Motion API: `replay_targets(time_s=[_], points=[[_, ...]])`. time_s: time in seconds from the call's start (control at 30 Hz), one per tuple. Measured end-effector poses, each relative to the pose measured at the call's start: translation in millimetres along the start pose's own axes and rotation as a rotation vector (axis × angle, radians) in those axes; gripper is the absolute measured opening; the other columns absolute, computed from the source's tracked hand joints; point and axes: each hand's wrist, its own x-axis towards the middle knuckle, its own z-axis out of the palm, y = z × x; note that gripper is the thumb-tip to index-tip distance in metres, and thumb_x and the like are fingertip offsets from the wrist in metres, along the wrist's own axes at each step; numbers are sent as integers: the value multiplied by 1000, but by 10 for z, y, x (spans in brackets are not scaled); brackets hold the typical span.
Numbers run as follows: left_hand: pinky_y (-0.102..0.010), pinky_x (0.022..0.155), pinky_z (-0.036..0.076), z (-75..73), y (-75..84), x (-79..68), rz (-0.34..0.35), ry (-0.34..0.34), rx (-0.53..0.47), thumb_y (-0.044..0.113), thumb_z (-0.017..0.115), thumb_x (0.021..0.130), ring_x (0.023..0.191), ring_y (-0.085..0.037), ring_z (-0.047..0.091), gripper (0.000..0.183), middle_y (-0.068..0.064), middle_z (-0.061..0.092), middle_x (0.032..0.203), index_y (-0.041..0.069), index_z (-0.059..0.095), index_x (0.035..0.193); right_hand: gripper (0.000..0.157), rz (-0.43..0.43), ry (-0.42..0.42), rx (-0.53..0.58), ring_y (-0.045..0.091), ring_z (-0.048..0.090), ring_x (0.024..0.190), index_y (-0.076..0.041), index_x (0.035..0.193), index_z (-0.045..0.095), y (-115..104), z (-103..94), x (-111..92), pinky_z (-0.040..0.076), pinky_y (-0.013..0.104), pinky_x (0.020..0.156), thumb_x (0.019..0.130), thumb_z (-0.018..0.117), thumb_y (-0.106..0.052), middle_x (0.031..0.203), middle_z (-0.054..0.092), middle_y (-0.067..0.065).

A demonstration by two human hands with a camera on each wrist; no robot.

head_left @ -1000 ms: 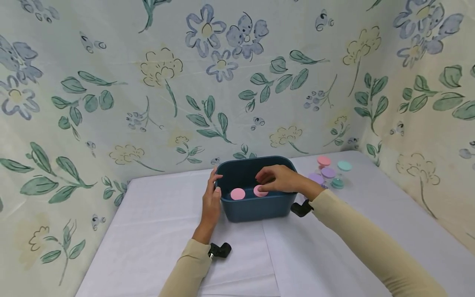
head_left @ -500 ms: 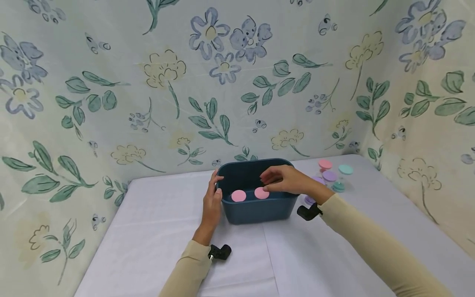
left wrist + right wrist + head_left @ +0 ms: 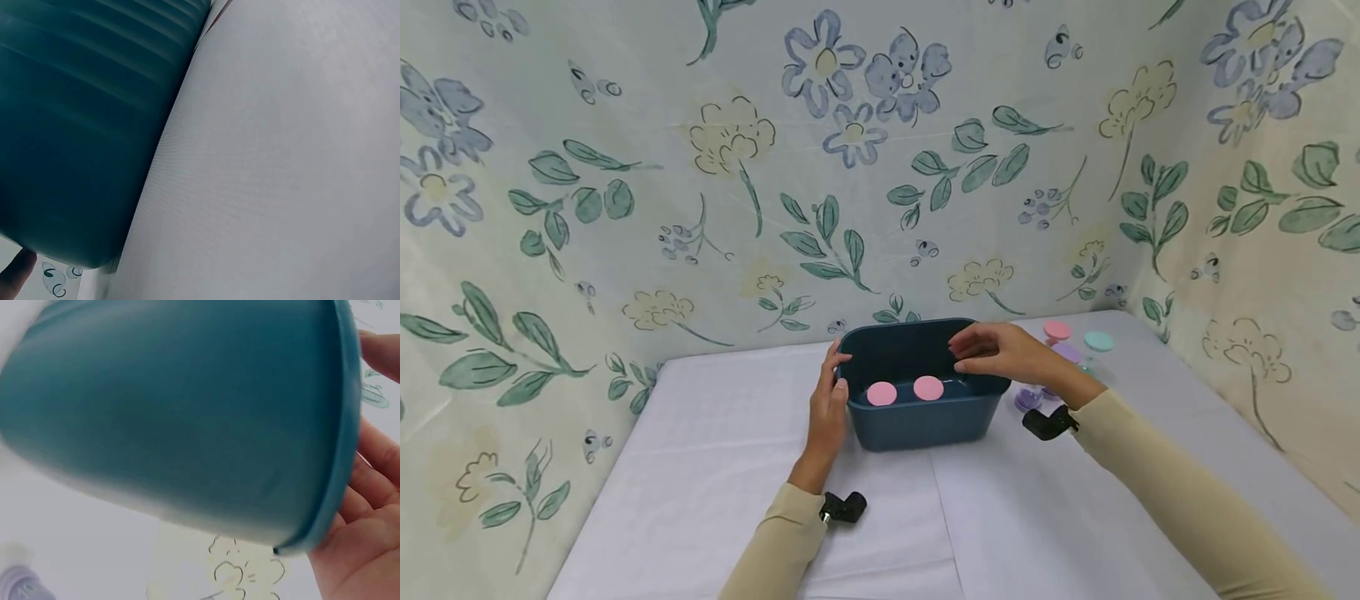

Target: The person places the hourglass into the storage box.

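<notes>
A dark blue oblong bin [image 3: 925,427] stands on the white-covered table. My left hand [image 3: 827,417] grips its left side, fingertips over the rim and thumb at the near left corner. In the left wrist view the bin's ribbed wall [image 3: 81,137] fills the left part, with a fingertip [image 3: 17,272] at its edge. Two round pink lids [image 3: 882,393] show inside, side by side; what is under them is hidden. My right hand [image 3: 1000,354] is over the bin's right end, fingers loosely bent and holding nothing. The right wrist view shows that hand [image 3: 369,531] beside the bin's rim.
Right of the bin stands a group of small jars with a pink lid [image 3: 1057,331], a turquoise lid [image 3: 1098,341] and purple lids [image 3: 1028,400], partly hidden by my right wrist. A flower-patterned cloth [image 3: 737,233] hangs behind the table.
My right hand has let go of the right-hand pink lid and moved up and to the right inside the bin. The left hand stays on the bin.
</notes>
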Motion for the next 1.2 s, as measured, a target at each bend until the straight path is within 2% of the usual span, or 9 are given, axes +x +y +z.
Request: replay_targets(time_s=[0.13,0.27,0.5,0.67,0.87,0.97,1.2], points=[[-55,114,19,-6,-2,5,2,-4,6,21,32,99,146,-21,18,41,-11,23,158,11,43,137,48,-5,15,20,25,62,111,-6,123,59,16,-74,-30,51,42,93,85,73,-31,122,64,14],[-56,113,19,-11,-6,2,-3,-3,26,27,31,99,146,-18,19,40,-7,24,159,16,43,136,49,-4,25,27,26,62,112,-5,124,59,39,-136,-62,51,43,92,85,73,-31,122,64,14],[-56,113,20,-11,-15,0,4,-4,13,25,32,99,146,-20,19,40,-4,23,159,15,43,136,46,-6,74,1,26,61,111,-8,123,61,73,-201,-88,49,48,94,86,72,-31,122,64,11],[-57,113,18,-9,14,4,3,-1,15,18,32,99,146,-22,19,40,-10,24,158,9,44,136,45,-2,100,-24,27,62,110,-7,123,61,99,-266,-103,50,48,92,87,70,-32,122,64,12],[-58,113,17,-18,170,8,-12,-8,-6,9,33,97,146,-29,18,40,-18,23,157,-2,43,134,45,16,131,-45,27,62,109,-6,125,60,170,-334,-135,52,46,90,88,70,-30,122,64,12],[-57,113,17,-14,158,5,-9,-8,2,11,33,98,146,-27,19,40,-16,23,157,1,43,135,45,22,147,-54,28,61,110,-6,125,59,224,-361,-146,51,47,90,88,69,-29,122,64,11],[-55,114,19,-7,-6,1,8,4,24,24,32,99,146,-18,19,40,-4,24,159,15,44,136,42,32,167,-65,29,60,111,-8,124,59,288,-403,-137,50,49,91,89,69,-28,121,64,12]])
